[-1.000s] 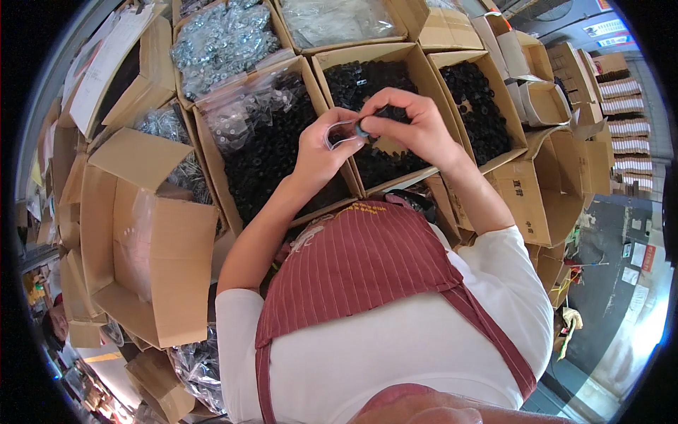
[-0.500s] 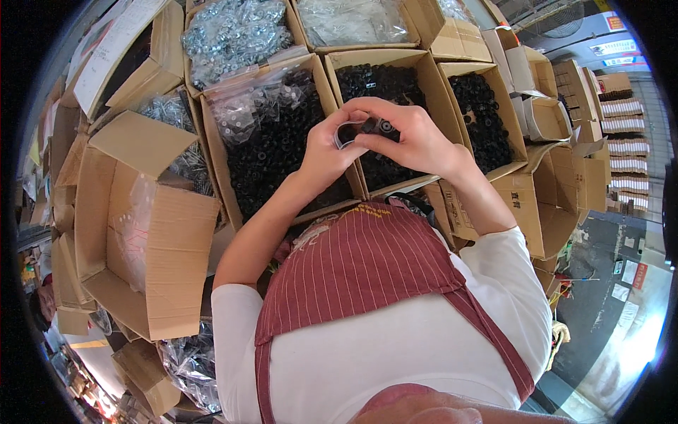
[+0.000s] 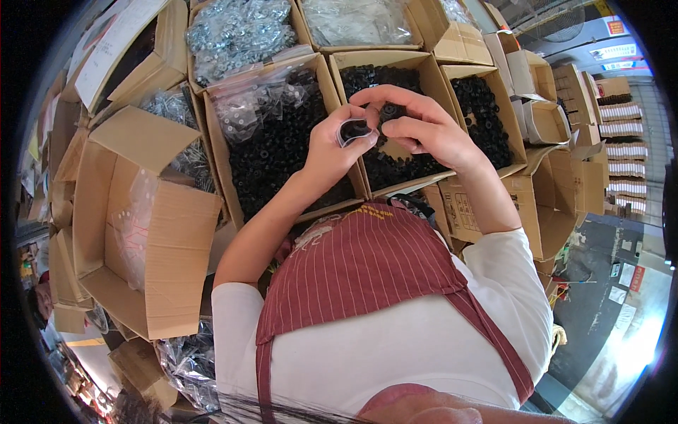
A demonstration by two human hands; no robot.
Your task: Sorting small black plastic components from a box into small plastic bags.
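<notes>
My left hand (image 3: pixel 330 143) is closed around a small clear plastic bag (image 3: pixel 340 136), whose mouth gapes and shows dark contents. Close beside it, my right hand (image 3: pixel 432 133) pinches a round black ringed part (image 3: pixel 392 111) between thumb and fingers. Whether it holds more than one such part is hard to make out. Both hands are above the middle cardboard box (image 3: pixel 443 88), where loose black parts (image 3: pixel 406 169) lie around a bare patch of cardboard. The left hand's fingertips are partly hidden behind the bag.
A box (image 3: pixel 326 78) to the left holds black parts and a clear bag of washers (image 3: pixel 244 116). Another box of black parts (image 3: pixel 482 116) stands to the right. Bagged metal pieces (image 3: pixel 240 39) fill a box behind. An open carton (image 3: pixel 180 254) stands at left.
My right hand has drawn slightly right, away from the bag's mouth, with its fingers turned over the black part. The left hand stays nearly in place, holding the bag.
</notes>
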